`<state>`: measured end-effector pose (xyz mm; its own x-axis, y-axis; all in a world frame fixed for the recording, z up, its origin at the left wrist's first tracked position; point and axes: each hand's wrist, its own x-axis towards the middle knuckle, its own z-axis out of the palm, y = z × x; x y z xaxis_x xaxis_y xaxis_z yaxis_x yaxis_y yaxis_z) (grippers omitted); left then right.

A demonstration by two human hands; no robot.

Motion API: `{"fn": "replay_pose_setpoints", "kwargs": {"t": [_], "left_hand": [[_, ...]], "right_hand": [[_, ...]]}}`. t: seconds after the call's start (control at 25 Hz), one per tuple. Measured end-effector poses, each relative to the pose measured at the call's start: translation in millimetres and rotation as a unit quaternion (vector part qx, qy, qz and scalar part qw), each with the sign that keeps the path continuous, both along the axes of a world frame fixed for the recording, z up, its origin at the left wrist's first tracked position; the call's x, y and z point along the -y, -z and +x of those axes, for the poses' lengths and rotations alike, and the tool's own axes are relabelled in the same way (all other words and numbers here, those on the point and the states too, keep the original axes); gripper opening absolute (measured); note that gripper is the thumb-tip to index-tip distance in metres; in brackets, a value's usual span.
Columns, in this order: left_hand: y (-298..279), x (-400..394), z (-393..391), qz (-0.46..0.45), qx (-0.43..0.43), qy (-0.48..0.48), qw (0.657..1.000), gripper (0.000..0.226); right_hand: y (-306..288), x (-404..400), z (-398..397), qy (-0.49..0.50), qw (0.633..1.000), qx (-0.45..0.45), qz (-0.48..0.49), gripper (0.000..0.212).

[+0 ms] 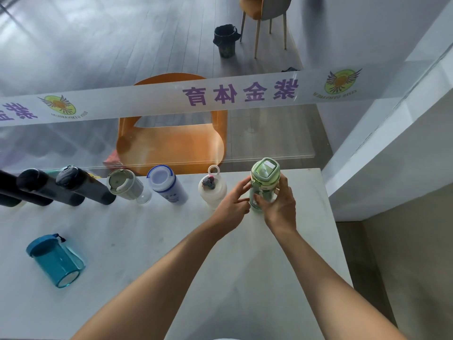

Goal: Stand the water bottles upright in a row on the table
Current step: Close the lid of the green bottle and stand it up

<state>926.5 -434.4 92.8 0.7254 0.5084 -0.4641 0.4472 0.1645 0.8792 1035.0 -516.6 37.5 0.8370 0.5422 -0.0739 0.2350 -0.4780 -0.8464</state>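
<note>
Green bottle (pixel 263 185) stands at the row's right end, far side of the table (pixel 171 241), right hand (pixel 279 204) wrapped on it, left hand (pixel 232 202) fingers spread at its side. I judge: settle base flat, align with white bottle (pixel 213 190), release slowly. Blue bottle (pixel 57 261) lies near-left.
</note>
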Motion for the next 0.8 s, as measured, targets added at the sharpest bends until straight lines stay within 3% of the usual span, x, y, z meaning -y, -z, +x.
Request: {"fn": "replay_pose_setpoints", "kwargs": {"t": [0.2,0.28,0.36,0.4,0.44,0.6,0.8], "left_hand": [[0.6,-10.5,1.5,0.019,0.006,0.026,0.999,0.074],[3.0,-14.4,-0.8,0.168,-0.036,0.043,0.984,0.067],[7.0,-24.2,-7.6,0.391,-0.1,0.01,0.915,0.059],[11.9,-33.7,-11.8,0.474,-0.133,-0.013,0.87,0.061],[17.1,-43.6,-15.5,0.502,-0.169,-0.027,0.848,0.069],[45.1,-67.9,-24.7,0.352,-0.245,0.004,0.903,0.098],[63.0,-77.0,-23.2,0.354,-0.202,-0.016,0.913,0.085]], "right_hand": [[-0.3,-10.1,8.2,-0.019,1.0,-0.008,-0.001,0.078],[2.0,-9.1,10.4,-0.022,1.0,-0.012,-0.003,0.077],[4.3,-8.0,10.4,-0.023,0.999,-0.024,0.004,0.076],[6.3,-8.0,10.6,-0.025,0.999,-0.027,0.007,0.076],[8.2,-7.9,11.5,-0.027,0.999,-0.028,0.009,0.076],[12.5,-14.4,17.6,-0.038,0.999,-0.034,0.016,0.08],[12.9,-24.3,19.5,-0.053,0.998,-0.034,0.019,0.082]]}}
